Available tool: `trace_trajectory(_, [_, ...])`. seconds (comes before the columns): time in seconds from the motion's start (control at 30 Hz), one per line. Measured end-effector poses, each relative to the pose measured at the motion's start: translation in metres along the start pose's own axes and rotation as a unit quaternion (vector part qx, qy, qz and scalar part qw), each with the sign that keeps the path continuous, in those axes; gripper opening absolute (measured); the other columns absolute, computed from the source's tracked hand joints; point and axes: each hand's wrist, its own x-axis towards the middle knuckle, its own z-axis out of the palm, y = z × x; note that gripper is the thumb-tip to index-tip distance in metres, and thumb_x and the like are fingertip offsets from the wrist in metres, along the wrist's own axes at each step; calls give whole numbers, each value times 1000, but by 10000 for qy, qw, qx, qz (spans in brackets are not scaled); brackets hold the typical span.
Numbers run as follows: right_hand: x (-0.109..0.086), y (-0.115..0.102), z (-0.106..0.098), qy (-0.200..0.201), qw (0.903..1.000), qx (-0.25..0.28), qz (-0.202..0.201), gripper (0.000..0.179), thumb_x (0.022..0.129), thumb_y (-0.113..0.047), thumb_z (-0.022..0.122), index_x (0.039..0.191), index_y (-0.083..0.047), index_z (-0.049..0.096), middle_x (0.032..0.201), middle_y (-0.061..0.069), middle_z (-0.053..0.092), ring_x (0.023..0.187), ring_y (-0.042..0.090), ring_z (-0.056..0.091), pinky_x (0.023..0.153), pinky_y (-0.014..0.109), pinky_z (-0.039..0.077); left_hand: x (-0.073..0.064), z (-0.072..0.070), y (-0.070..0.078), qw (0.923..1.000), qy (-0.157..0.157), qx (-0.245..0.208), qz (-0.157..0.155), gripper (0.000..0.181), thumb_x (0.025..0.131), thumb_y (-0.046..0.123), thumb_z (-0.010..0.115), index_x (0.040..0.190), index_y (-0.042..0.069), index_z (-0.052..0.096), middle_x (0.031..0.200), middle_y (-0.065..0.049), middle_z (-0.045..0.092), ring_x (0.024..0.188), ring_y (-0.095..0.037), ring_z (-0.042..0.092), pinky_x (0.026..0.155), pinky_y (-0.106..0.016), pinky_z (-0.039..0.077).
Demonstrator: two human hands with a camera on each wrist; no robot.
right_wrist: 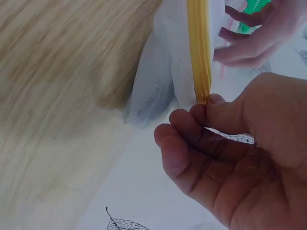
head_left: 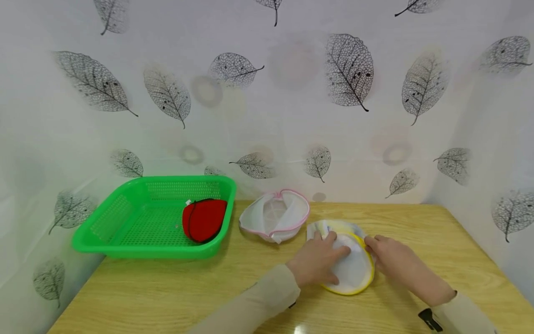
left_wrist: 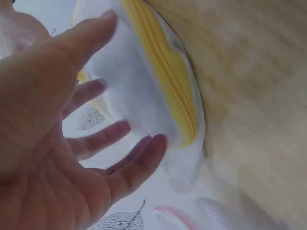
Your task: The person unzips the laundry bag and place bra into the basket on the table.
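Observation:
A white mesh laundry bag [head_left: 350, 273] with a yellow zipper edge lies on the table, right of centre. My left hand [head_left: 318, 260] is over its near left side, fingers spread and fairly straight, fingertips at the white mesh [left_wrist: 129, 76] in the left wrist view. At the bag's right side my right hand [head_left: 394, 262] pinches the yellow zipper edge [right_wrist: 199, 52] between thumb and index finger. The other right fingers curl loosely below it. A softer, paler part of the bag hangs beside the zipper in the right wrist view.
Behind and left of the bag sits another white mesh bag with pink trim [head_left: 288, 225]. Farther left a green plastic basket [head_left: 89, 241] holds a red pouch [head_left: 206, 220] with a dark cord. A leaf-print curtain [head_left: 258, 116] closes off the back of the wooden table [head_left: 167, 297].

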Motion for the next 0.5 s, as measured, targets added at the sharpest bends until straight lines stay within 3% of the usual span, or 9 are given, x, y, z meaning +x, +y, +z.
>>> trace_trajectory(0.1, [0,4,1,-146,9998,140,42,16,91,-3,71,88,-13,58,70,-4,50,57,7,45,49,24,37,2,2,-1,9978,233,558,265,68,76,67,79,134,36,60,133,3,54,111,-18,56,80,-21,54])
trace_trajectory(0.23, [0,9,2,-94,9998,169,-86,17,90,-4,73,87,-13,59,70,-6,52,59,9,51,50,25,41,4,6,-2,9929,388,1013,494,70,76,73,74,133,34,61,141,4,51,121,-16,53,88,-22,54])
trace_trajectory(0.33, [1,11,3,-44,9997,222,-121,19,90,-5,73,85,-14,58,68,-6,53,60,10,54,51,26,42,5,6,-5,9922,324,1038,601,73,77,74,72,136,33,60,150,5,47,126,-15,52,90,-24,55])
trace_trajectory(0.5, [2,14,6,-87,9996,267,-105,21,91,-5,73,83,-15,56,68,-7,52,60,9,53,51,25,41,7,6,-9,9948,113,684,749,75,80,70,73,143,33,56,160,7,42,128,-16,54,88,-23,57])
